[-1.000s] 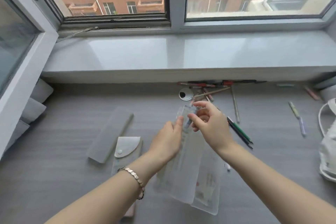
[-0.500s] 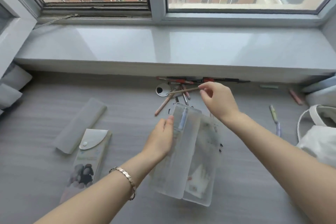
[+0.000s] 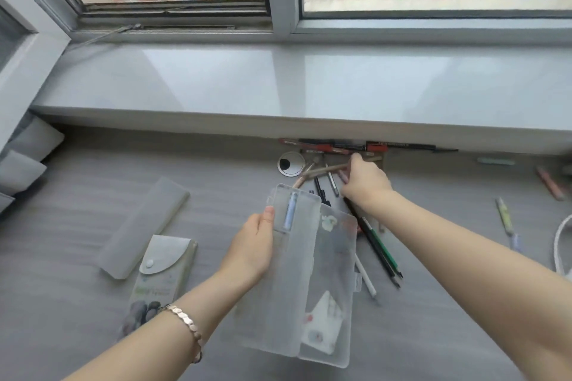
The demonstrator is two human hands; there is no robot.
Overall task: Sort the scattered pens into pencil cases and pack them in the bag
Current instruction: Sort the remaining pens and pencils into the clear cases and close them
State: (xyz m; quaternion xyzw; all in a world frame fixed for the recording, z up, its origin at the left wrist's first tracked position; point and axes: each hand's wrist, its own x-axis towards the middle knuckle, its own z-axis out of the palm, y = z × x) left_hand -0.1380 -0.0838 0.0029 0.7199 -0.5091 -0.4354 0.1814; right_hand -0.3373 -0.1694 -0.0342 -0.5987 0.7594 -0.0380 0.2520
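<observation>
While the left hand point(image 3: 252, 252) grips the open clear case point(image 3: 297, 281) by its left edge, thumb on the rim, one pale blue pen point(image 3: 290, 210) lies in the left half; the right half, hinged flat, shows only stickers through its lid. Beyond the case, the right hand point(image 3: 365, 181) reaches into a heap of pens point(image 3: 322, 176), fingers curled down over them; whether it has pinched one I cannot tell. Left of the left hand lie a frosted case point(image 3: 145, 223), shut, and a snap pouch point(image 3: 164, 269), flap buttoned. Under the right forearm, a green pen point(image 3: 382, 246) and a white pen point(image 3: 366, 278) poke out from behind the case. More pens point(image 3: 365, 145) line the sill's foot past the right hand. Far right, a yellow pen point(image 3: 504, 216) lies alone, and the bag point(image 3: 561, 250) is cut off by the frame, only its white handle showing
</observation>
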